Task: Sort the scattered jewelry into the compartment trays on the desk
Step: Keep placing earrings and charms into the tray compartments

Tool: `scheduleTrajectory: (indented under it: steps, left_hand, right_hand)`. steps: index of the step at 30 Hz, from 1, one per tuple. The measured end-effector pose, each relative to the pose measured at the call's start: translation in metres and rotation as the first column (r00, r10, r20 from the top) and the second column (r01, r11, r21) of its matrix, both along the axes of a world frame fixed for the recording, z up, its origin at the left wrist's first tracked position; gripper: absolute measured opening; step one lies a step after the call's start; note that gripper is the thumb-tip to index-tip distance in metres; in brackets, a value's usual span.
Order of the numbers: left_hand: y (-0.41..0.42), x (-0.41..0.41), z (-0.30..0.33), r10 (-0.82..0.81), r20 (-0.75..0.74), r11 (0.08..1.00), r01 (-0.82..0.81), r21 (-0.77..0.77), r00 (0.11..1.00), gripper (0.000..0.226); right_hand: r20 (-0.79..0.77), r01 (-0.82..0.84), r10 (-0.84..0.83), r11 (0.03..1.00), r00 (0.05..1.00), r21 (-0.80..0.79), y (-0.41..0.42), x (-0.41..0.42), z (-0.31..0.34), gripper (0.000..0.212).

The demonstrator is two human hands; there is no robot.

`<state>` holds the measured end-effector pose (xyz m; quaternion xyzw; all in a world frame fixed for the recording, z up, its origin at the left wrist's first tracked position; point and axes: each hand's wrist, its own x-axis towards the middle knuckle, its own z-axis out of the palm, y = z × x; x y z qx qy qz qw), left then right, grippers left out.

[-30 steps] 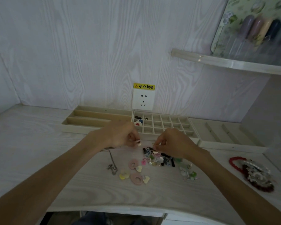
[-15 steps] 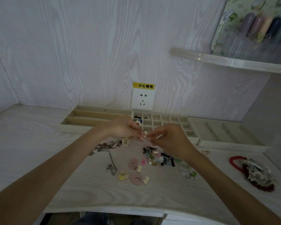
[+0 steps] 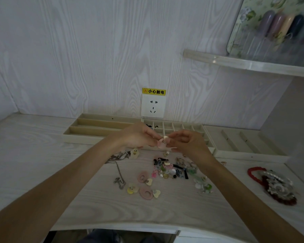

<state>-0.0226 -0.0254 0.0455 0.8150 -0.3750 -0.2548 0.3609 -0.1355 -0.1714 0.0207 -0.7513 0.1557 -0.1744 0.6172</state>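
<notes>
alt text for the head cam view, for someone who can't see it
Two bare hands, left hand and right hand, pinch a small pink earring together above a pale desk. Loose jewelry lies scattered below; beige compartment trays line the wall behind.

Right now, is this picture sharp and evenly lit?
Head view: dim, flat light; wide-angle bending curves the desk edge and shelf; the pink earring between both hands is soft, the jewelry pile too small to resolve.
</notes>
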Motion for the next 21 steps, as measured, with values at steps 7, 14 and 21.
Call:
scheduleTrajectory:
  steps: [7, 14, 21]
  left_hand:
    - [-0.003, 0.001, 0.002, 0.044, -0.040, 0.999, -0.044, -0.004, 0.998, 0.016]
    - [-0.003, 0.002, 0.003, 0.036, -0.090, 0.999, -0.037, -0.007, 0.995, 0.021]
    - [-0.014, -0.003, 0.006, -0.056, -0.053, 0.980, 0.065, 0.189, 0.997, 0.035]
  right_hand:
    - [-0.056, -0.099, 0.110, 0.981, 0.992, 0.169, -0.006, -0.003, 0.007, 0.025]
    - [-0.055, -0.130, 0.142, 0.973, 0.988, 0.190, -0.012, -0.010, 0.010, 0.021]
    - [-0.070, -0.098, 0.089, 0.985, 0.994, -0.141, -0.025, -0.009, 0.021, 0.018]
